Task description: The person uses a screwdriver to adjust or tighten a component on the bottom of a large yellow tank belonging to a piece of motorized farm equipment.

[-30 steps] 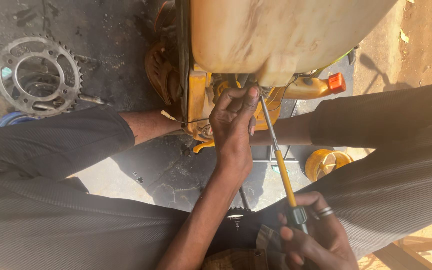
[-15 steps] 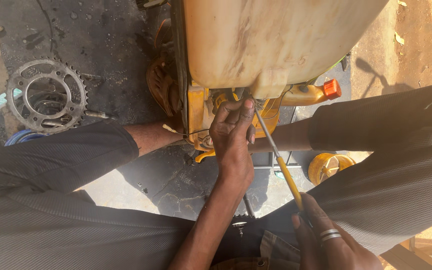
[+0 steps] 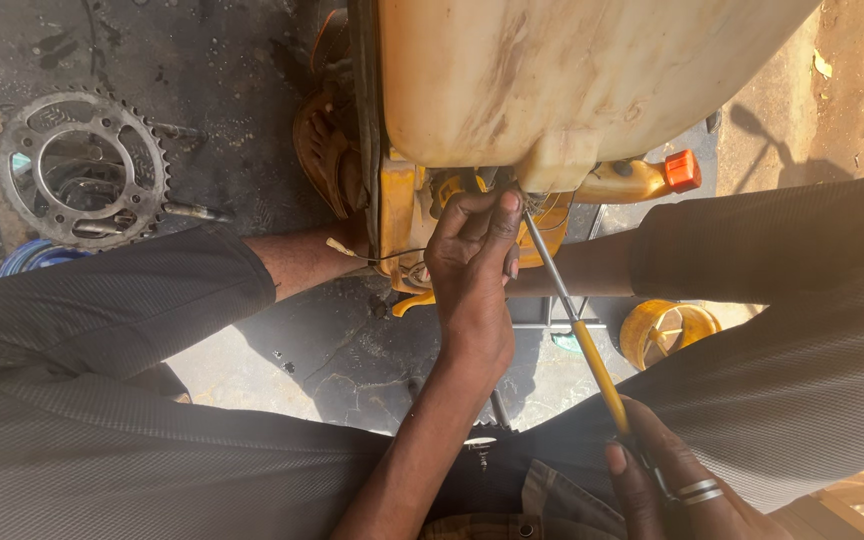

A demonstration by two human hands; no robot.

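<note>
Beneath the pale yellowed tank (image 3: 572, 80) | left hand (image 3: 472, 270) pinches at the fitting under its base | right hand (image 3: 672, 490), ringed, is closed around a yellow-handled screwdriver (image 3: 577, 330) angled up to that fitting | orange cap (image 3: 682, 170) just right of the tank | chain sprocket (image 3: 82, 165) well left on the ground

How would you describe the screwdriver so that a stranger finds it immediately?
Start at the big cream tank at the top. From its lower edge a thin metal shaft runs down to the right hand: that is the screwdriver. Only it has a yellow handle.
</note>
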